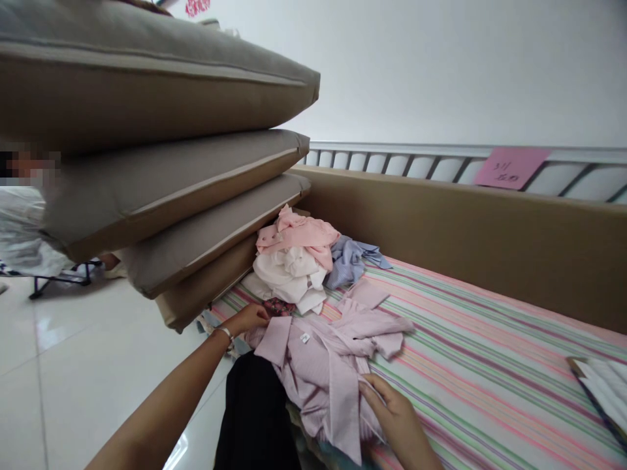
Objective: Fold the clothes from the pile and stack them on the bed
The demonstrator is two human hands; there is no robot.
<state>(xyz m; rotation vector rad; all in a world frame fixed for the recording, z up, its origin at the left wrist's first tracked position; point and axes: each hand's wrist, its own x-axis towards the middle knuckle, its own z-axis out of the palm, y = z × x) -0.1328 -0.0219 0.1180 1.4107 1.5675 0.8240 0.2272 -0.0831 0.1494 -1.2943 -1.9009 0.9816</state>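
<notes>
A crumpled lilac shirt (318,365) with a small white label lies spread at the front edge of the bed. My right hand (394,414) pinches its near right edge between thumb and fingers. At the shirt's far left side, my left hand (251,318) has its fingers curled together on the fabric; its fingertips are partly hidden. Just beyond are a white garment (289,277) and a pink garment (306,235) heaped together. A blue garment (350,261) lies beside that heap, and a dark patterned cloth (279,307) shows under it.
Thick grey-brown cushions (196,209) are stacked at the left, overhanging the floor (98,365). The striped sheet (490,365) runs right to a brown padded panel (465,241) and metal rail (392,163). A pink note (512,166) hangs there. White folded items (607,385) lie far right.
</notes>
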